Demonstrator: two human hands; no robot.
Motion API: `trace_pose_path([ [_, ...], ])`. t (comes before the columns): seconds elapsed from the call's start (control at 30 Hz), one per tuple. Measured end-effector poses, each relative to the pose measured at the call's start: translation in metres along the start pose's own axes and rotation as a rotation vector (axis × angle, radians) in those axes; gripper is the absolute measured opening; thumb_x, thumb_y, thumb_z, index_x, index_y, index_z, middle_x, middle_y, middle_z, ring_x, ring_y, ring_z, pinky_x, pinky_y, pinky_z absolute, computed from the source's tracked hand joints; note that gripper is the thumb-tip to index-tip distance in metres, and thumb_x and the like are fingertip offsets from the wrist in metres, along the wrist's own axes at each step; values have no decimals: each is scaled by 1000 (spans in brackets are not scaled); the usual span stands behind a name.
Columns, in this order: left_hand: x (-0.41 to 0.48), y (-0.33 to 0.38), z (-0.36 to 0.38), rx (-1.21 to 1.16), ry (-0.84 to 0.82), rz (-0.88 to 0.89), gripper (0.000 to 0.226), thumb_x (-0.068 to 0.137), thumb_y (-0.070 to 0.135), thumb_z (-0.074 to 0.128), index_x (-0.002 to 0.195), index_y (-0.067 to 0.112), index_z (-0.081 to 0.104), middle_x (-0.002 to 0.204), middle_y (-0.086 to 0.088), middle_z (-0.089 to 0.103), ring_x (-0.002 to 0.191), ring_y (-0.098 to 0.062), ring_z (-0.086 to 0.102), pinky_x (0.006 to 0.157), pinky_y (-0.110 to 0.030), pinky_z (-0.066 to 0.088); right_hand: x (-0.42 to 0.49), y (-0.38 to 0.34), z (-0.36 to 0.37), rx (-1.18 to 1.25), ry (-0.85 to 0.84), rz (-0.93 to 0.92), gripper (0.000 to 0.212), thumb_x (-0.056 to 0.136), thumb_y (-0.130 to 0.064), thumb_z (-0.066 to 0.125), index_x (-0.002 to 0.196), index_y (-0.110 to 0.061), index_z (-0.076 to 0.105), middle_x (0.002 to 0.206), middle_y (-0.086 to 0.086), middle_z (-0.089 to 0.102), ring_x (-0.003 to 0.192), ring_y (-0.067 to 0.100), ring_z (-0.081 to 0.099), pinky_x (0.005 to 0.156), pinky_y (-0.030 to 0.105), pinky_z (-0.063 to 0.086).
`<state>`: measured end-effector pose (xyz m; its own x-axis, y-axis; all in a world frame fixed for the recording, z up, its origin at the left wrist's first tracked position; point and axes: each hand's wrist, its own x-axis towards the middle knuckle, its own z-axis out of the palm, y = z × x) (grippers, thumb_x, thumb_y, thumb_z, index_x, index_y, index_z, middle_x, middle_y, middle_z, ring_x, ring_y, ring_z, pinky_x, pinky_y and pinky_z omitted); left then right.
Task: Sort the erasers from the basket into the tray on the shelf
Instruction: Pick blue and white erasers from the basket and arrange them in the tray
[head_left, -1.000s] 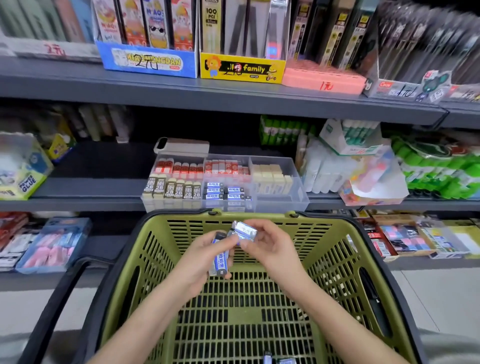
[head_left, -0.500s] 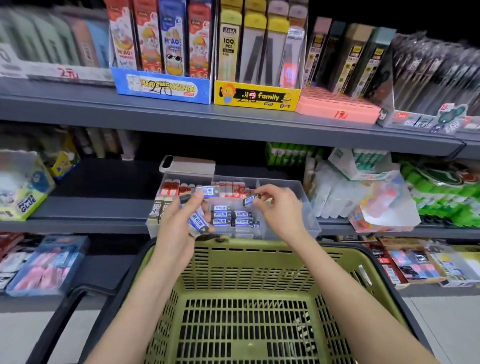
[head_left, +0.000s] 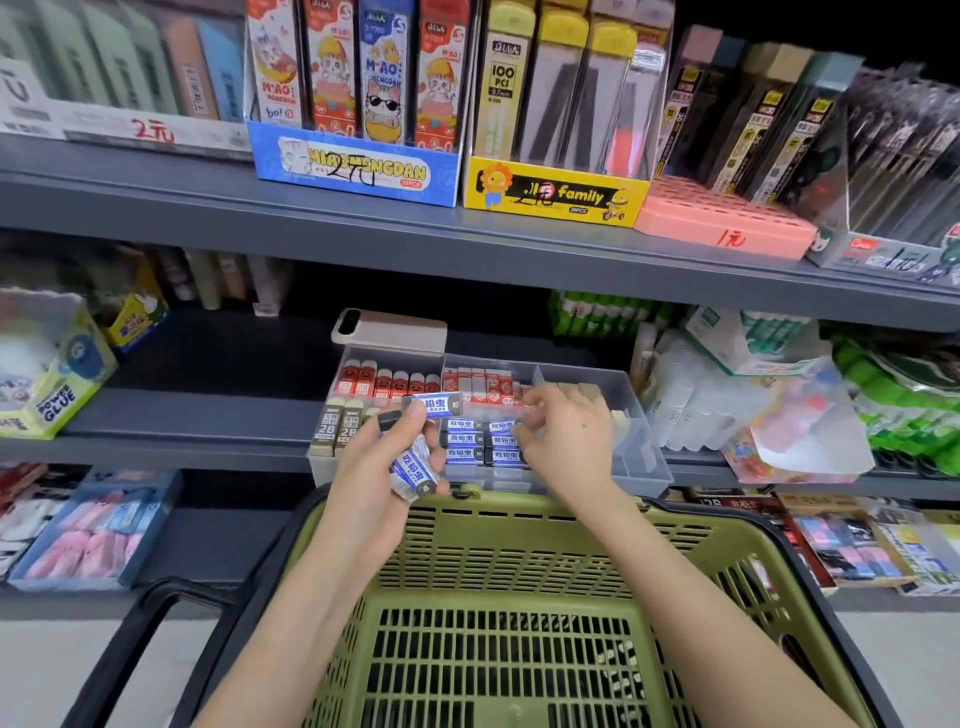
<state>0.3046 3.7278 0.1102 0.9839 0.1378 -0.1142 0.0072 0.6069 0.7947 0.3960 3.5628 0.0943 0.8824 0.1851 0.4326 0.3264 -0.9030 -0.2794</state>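
Observation:
A clear divided tray (head_left: 641, 470) sits on the middle shelf, holding red, beige "2B" (head_left: 326, 427) and blue-white erasers (head_left: 462, 454) in rows. My left hand (head_left: 371, 483) hovers at the tray's front left, shut on a few blue-white erasers (head_left: 414, 467), one sticking out at the top (head_left: 434, 405). My right hand (head_left: 569, 441) is over the tray's middle compartment, fingertips pinching the end of a blue-white eraser (head_left: 501, 427) lying in the blue rows. The green basket (head_left: 519, 525) is below both forearms; its visible floor shows no erasers inside.
A phone (head_left: 389, 330) lies behind the tray. Glue bottles and plastic packs (head_left: 727, 395) crowd the tray's right side; a "Power Glue" box (head_left: 52, 384) stands far left. The upper shelf edge (head_left: 467, 244) overhangs. The basket's black handle (head_left: 156, 613) hangs at the left.
Both hands rose from inside the basket to the tray with blue erasers. Since half a second ago the right hand dropped lower into the blue rows; the left hand barely moved.

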Motion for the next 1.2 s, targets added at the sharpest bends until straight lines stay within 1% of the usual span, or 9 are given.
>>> trace_pose_path([
  [0.23,0,-3,-1,28,-10,1,21,77,28,66,89,12,59,70,-2,58,54,-14,54,44,-25,45,5,-3,-21,-294,-147,-183,37,95,-34,42,129,-23,50,99,-1,68,98,23,55,90,35,30],
  [0.3,-1,-3,-1,41,-17,2,26,76,30,67,92,11,60,71,-2,58,55,-14,54,44,-25,45,0,-14,-36,-18,-77,-132,29,95,-40,45,112,-26,64,87,-8,69,89,19,57,85,35,36],
  [0.4,-1,-4,1,66,-19,8,31,75,32,68,95,10,61,70,-1,59,55,-13,54,45,-25,45,-11,-40,-58,663,-248,-23,8,88,-41,58,84,-39,65,76,-26,65,78,-1,56,75,17,44],
  [0.47,-2,-5,2,83,-31,7,33,75,33,67,98,9,62,70,-1,60,55,-13,54,45,-26,45,-18,-50,-62,768,-288,4,10,85,-32,66,80,-41,62,74,-29,63,75,-4,53,71,13,44],
  [0.67,-4,-11,3,115,-95,4,38,74,34,68,103,10,67,71,-3,56,55,-14,53,43,-26,44,-6,-46,-71,1149,-240,228,11,87,-8,63,86,-18,66,82,-4,68,76,6,59,75,18,47],
  [0.83,-3,-15,4,31,-89,-64,38,78,35,63,102,6,66,68,-2,56,53,-14,52,41,-25,43,24,-8,-78,641,-318,102,16,83,-3,66,98,-6,60,73,8,61,65,8,53,66,14,42],
  [0.97,-2,-16,8,-59,-85,-140,40,73,39,64,95,5,64,63,-3,55,47,-13,51,37,-22,40,29,3,-63,127,-485,-100,5,82,-15,69,87,-16,67,84,-5,66,88,14,55,72,22,33],
  [1.1,-2,-17,9,-84,-90,-149,37,73,39,65,92,7,66,62,-3,56,47,-13,51,36,-22,40,35,5,-57,11,-497,-183,6,80,-20,70,86,-18,72,89,-6,70,96,15,54,83,25,36],
  [1.2,-1,-16,8,-100,-84,-155,38,71,39,66,91,7,66,62,-3,56,47,-13,52,36,-22,40,37,5,-54,-57,-507,-242,7,78,-24,71,85,-24,72,74,-19,58,92,10,47,82,26,28],
])
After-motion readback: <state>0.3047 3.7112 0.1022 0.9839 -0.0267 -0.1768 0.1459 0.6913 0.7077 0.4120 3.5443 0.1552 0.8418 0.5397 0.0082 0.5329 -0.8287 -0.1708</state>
